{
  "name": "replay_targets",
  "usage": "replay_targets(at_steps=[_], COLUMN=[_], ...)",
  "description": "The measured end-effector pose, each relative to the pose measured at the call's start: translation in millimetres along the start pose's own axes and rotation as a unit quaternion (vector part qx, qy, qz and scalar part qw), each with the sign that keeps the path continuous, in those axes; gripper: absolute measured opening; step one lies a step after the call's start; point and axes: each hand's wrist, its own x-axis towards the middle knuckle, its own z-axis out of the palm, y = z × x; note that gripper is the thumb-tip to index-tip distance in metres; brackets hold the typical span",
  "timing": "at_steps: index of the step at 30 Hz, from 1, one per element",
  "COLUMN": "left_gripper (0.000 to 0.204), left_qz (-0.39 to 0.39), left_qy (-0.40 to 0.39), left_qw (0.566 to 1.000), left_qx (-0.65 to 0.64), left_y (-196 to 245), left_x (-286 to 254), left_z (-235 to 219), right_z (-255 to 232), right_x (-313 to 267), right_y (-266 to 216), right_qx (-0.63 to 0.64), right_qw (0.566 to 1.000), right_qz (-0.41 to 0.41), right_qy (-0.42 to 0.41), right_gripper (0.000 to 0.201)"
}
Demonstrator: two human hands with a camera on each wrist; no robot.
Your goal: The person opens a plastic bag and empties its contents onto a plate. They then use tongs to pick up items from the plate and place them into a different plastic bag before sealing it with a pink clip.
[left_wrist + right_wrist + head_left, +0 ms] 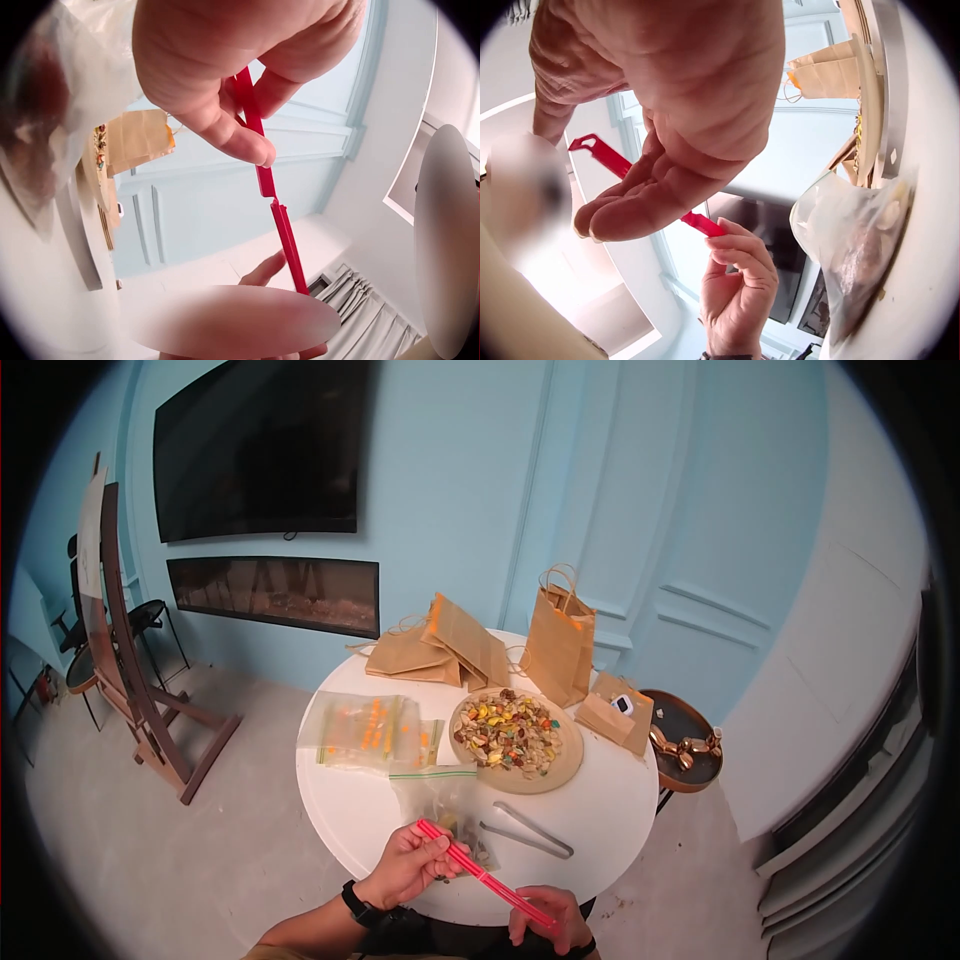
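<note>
My left hand (412,865) pinches one end of a long red plastic bag clip (482,873) between thumb and fingers. The fingers of my right hand (556,916) are bent about its other end. In the left wrist view the clip (286,238) is unfolded, its two halves meeting at a hinge in the middle. A hooked tip of the clip (586,142) pokes out past the right fingers. Just beyond the left hand, a clear zip bag (425,792) with a green seal lies on the table, food pieces in its lower part. Grey tongs (535,835) lie right of it.
A round white table (340,810) carries a round board (565,770) heaped with mixed dried food pieces (510,730). More zip bags (350,735) lie at left. Several brown paper bags (560,640) line the back. A dark side table (690,710) stands behind right.
</note>
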Motion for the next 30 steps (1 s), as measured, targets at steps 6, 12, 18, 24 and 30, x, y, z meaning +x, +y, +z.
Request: replay_targets(at_steps=[6,12,18,24,30], left_gripper=[0.013,0.013,0.036,0.044,0.012], left_qz=[-0.052,-0.021,0.304,0.087,-0.063], left_qy=[-0.013,-0.035,0.107,0.187,0.103], left_qw=[0.996,0.980,0.711,0.810,0.894], left_qx=[0.074,0.195,0.625,0.549,0.432], left_y=[-22.4,-26.3,42.8,101.8,93.9], left_x=[-7.3,-12.8,2.5,54.5,88.5], left_z=[12.1,17.8,-6.4,-73.1,-90.3], right_z=[20.9,31.1,32.9,-12.6,-61.4], right_x=[25.8,31.8,38.2,64.9,124.6], right_y=[12.3,27.8,1.6,3.7,3.4], right_qx=[-0.311,-0.393,-0.413,-0.264,-0.165], right_qw=[0.945,0.901,0.875,0.884,0.899], right_qz=[-0.055,-0.079,-0.021,-0.044,-0.030], right_qy=[0.090,0.166,0.252,0.383,0.405], right_gripper=[0.051,0.022,0.008,0.021,0.023])
